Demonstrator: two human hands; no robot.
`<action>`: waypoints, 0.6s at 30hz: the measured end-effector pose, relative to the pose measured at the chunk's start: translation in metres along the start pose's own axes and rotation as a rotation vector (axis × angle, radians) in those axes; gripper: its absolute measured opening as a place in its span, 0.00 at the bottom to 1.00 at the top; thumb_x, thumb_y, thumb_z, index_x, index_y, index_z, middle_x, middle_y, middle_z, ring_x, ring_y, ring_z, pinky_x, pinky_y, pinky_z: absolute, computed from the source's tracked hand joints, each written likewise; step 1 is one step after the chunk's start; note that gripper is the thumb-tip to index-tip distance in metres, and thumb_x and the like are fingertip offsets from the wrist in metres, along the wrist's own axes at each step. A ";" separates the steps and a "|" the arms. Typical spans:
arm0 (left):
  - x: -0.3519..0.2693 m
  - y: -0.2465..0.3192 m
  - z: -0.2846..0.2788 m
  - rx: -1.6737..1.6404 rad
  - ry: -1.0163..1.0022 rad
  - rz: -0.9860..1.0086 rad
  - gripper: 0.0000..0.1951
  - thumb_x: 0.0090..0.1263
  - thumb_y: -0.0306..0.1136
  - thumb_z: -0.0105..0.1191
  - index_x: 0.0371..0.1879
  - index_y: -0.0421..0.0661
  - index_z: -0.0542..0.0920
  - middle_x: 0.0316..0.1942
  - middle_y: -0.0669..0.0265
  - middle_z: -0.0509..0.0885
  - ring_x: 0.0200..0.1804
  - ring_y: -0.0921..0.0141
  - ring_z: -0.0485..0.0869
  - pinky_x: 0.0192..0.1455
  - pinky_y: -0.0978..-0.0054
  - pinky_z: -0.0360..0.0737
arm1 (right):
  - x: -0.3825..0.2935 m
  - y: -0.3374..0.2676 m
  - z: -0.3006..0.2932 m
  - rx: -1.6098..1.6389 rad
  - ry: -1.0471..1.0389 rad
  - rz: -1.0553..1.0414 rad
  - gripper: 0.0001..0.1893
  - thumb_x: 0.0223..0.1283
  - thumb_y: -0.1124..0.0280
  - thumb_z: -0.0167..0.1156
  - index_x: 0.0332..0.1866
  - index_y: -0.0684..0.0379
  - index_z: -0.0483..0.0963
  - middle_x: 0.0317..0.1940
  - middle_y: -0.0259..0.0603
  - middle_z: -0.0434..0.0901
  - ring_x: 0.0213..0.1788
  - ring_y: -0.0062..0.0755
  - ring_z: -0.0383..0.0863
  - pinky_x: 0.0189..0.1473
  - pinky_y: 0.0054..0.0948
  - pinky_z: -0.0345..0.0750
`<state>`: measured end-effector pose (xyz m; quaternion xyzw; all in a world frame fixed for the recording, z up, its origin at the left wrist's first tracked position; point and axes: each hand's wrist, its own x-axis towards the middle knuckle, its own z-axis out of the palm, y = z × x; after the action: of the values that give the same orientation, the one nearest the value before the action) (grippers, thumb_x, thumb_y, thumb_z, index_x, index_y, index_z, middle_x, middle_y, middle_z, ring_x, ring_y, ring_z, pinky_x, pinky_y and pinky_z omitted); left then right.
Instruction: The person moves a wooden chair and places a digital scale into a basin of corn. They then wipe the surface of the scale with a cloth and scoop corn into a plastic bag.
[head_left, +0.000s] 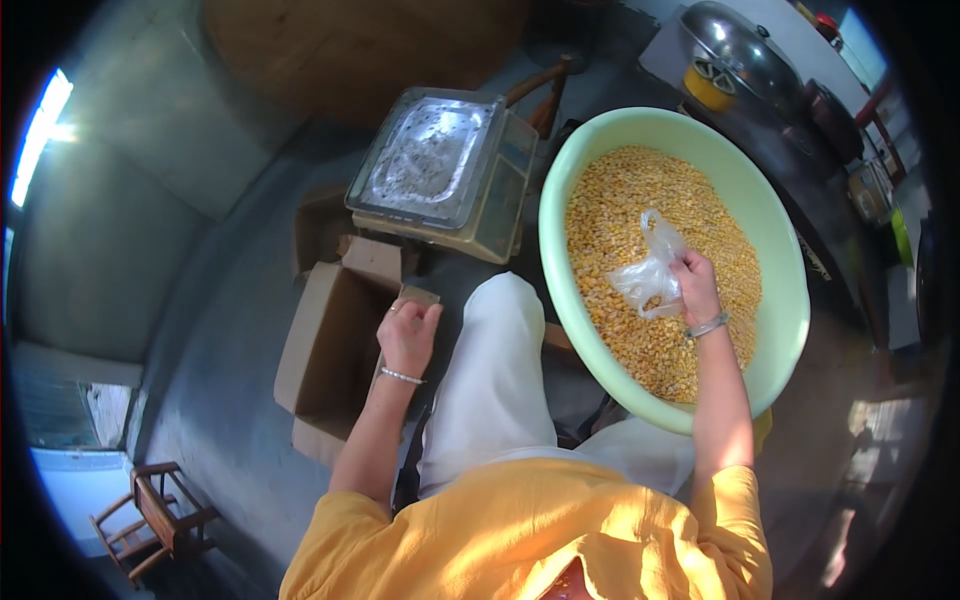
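My right hand (697, 285) grips a crumpled clear plastic bag (654, 274) above dried yellow corn kernels (637, 191). The kernels fill much of a large pale green plastic tub (556, 255) on my right; how full the bag is I cannot tell. On the other side, my left hand (409, 336) has its fingers curled over the side flap (420, 295) of an open cardboard box (307, 337). That box stands beside my left leg, and its visible inside shows brown cardboard in shadow.
Beyond the box stands a clear plastic bin with a dusty lid (435, 157). A small wooden stool (157, 517) is at the lower left. At the upper right are a domed metal lid (739, 45) and a yellow container (709, 84). A round wooden surface (360, 52) lies ahead.
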<state>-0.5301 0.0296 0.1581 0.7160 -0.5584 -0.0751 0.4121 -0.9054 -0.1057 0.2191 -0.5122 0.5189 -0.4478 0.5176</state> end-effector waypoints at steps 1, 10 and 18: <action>0.007 0.020 -0.001 -0.133 0.058 0.150 0.06 0.52 0.24 0.57 0.29 0.40 0.78 0.30 0.62 0.79 0.33 0.68 0.79 0.36 0.76 0.76 | -0.002 -0.006 0.003 0.012 0.018 -0.020 0.06 0.53 0.79 0.53 0.36 0.67 0.74 0.27 0.32 0.76 0.29 0.17 0.72 0.32 0.17 0.69; 0.025 0.168 0.022 -0.938 -0.645 0.137 0.45 0.52 0.42 0.63 0.65 0.45 0.49 0.58 0.56 0.65 0.52 0.68 0.73 0.41 0.76 0.76 | -0.055 -0.092 0.066 0.068 -0.310 -0.289 0.09 0.55 0.82 0.50 0.40 0.64 0.74 0.30 0.33 0.77 0.33 0.16 0.74 0.35 0.19 0.72; -0.001 0.167 0.039 -1.477 -0.683 -0.483 0.16 0.62 0.29 0.52 0.49 0.42 0.71 0.45 0.65 0.76 0.47 0.72 0.75 0.48 0.76 0.73 | -0.083 -0.087 0.079 -0.861 -0.103 -0.907 0.14 0.42 0.72 0.61 0.39 0.58 0.74 0.34 0.40 0.75 0.28 0.36 0.78 0.26 0.30 0.76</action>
<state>-0.6759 0.0049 0.2447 0.3007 -0.2916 -0.7185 0.5552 -0.8261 -0.0241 0.3076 -0.8649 0.3582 -0.3484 0.0476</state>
